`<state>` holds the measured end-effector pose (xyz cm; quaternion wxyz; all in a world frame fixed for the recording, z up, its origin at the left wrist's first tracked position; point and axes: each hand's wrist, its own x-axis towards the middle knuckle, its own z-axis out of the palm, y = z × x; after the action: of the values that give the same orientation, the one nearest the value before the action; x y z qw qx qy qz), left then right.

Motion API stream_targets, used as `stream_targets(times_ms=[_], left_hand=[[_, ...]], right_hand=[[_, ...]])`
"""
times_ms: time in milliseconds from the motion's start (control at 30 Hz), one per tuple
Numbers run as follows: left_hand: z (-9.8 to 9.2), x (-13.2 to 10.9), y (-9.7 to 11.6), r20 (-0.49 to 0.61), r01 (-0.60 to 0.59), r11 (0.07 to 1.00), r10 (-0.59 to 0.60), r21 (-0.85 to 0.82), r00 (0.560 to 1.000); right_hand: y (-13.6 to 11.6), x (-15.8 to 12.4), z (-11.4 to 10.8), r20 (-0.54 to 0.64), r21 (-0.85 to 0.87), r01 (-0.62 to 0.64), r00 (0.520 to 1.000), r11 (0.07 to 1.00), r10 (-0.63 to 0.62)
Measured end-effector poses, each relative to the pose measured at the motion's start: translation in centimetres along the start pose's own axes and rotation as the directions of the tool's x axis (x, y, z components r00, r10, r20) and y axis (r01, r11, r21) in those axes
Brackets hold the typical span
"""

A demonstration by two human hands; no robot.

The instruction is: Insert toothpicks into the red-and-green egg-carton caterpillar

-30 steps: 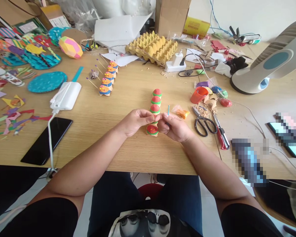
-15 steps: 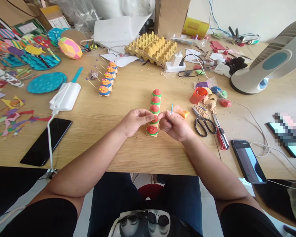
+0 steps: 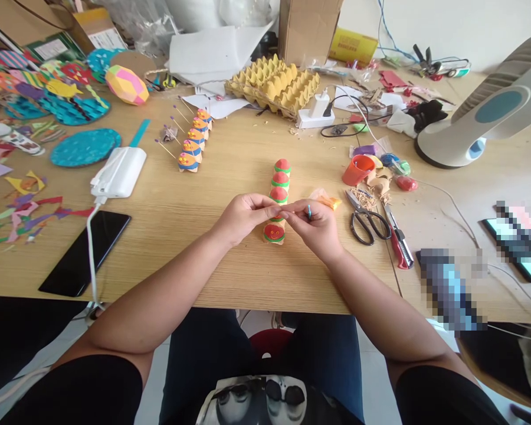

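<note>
A caterpillar made of red and green painted egg-carton cups lies in the middle of the wooden table. My left hand pinches one of its middle cups from the left. My right hand is closed round a thin blue-tipped stick, with its thumb and forefinger meeting the left hand's fingertips at that same cup. The front cup with a painted face shows just below my fingers.
Black scissors and a red utility knife lie right of my hands, with an orange cup behind. A second orange-blue caterpillar, a white power bank, a black phone, a yellow egg tray and a fan surround them.
My right hand has tilted the blue-tipped stick down from upright and moved its fingertips left to the cup that the left hand pinches. The left hand has barely moved.
</note>
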<state>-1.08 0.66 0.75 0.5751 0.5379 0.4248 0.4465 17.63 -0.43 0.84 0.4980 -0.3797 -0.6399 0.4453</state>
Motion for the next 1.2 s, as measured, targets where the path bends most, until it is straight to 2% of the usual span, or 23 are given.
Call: stream_targets(times_ms=[233,433,633,1000,1200], left_hand=[[0.5,-0.2,-0.3,-0.076,-0.018,0.999,0.015,-0.033,0.997],[0.4,-0.1,-0.6,-0.097,0.024,0.989,-0.039,-0.146,0.995],[0.5,0.0,-0.7,-0.074,0.061,0.988,-0.072,-0.139,0.995],[0.8,-0.3,-0.6,-0.059,0.01,0.998,-0.013,-0.057,0.998],[1.0,-0.7,0.0,-0.067,-0.039,0.998,0.041,0.041,0.997]], right_hand=[[-0.3,-0.1,0.1,-0.044,-0.08,0.0,0.999,0.997,-0.004],[0.2,0.4,-0.5,-0.101,-0.08,-0.018,0.995,0.997,0.01],[0.8,0.4,-0.6,-0.053,-0.202,0.093,0.993,0.975,-0.106],[1.2,0.5,-0.6,0.027,-0.321,0.225,0.973,0.92,-0.229],[1.4,0.7,-1.1,0.088,-0.454,0.274,0.961,0.848,-0.263]])
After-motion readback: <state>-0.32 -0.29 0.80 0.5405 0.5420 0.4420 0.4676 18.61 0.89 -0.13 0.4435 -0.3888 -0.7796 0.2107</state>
